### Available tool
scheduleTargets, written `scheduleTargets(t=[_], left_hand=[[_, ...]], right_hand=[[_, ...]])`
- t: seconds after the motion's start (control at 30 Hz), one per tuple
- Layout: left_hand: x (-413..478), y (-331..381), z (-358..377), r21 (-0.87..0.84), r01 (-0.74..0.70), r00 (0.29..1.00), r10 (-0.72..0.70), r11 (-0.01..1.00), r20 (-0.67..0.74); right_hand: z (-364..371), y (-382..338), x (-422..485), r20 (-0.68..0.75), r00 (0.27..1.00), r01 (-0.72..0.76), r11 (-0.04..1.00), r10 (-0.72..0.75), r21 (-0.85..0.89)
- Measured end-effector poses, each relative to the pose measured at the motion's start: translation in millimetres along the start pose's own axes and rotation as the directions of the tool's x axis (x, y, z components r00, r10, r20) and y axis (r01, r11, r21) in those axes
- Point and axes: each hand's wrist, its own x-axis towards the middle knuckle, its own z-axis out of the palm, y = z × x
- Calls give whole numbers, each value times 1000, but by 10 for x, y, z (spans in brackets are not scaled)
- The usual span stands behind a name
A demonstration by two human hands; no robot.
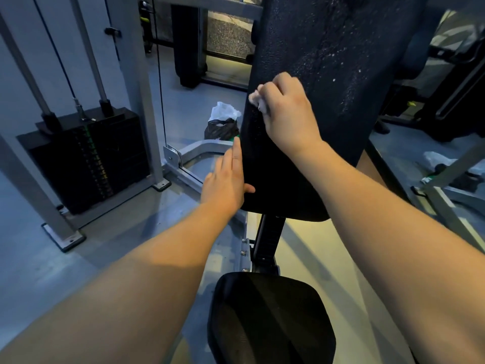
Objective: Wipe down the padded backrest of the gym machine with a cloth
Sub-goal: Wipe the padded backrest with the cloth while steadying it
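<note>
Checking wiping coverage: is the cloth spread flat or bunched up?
Bunched: the cloth is a small crumpled wad gripped by the right hand against the backrest.

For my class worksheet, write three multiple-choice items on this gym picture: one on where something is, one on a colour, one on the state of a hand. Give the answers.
1. Where is the cloth?
A) in the left hand
B) under the right hand, on the backrest
C) draped over the backrest's top

2. What colour is the backrest?
A) red
B) white
C) black

3. How is the left hand?
A) flat, fingers straight, along the backrest's edge
B) clenched round the cloth
C) hanging at the person's side

Answers: 1 B, the cloth pokes out from the right hand's grip against the backrest; 2 C, the padding is black with pale specks; 3 A, it lies straight along the left edge, thumb on the front.
</note>
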Motion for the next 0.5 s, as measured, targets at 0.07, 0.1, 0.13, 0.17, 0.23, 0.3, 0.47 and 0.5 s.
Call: scheduleTargets(t=[0.07,0.1,0.13,0.17,0.23,0.3,0.47,0.5], left_hand=[[-10,-1,-2,-24,10,1000,-9,1000,15],[-15,-2,5,-37,14,1000,-14,999,15],[-18,-7,15,-45,19,1000,-19,999,10],[-17,-16,27,-46,23,1000,-23,999,4],[-11,-38,50,-49,28,1000,-28,998,-1],[-10,-42,57,-53,33,999,-33,998,3],[-8,-31,21,-41,56,997,-54,998,53],[-13,-28,21,-45,58,997,-55,997,56]], right_hand=[[53,-107,-81,-20,998,-57,998,57,24],[109,-158,-238,-1,999,-35,999,35,39],[150,-207,-426,41,999,25,998,-27,52],[172,-238,-609,93,989,112,992,-116,55],[150,-195,-749,208,944,251,966,-257,55],[87,-102,-518,238,930,281,959,-282,36],[44,-117,-51,4,1000,12,1000,-12,-24],[92,-169,-153,3,1000,-6,1000,6,-9]])
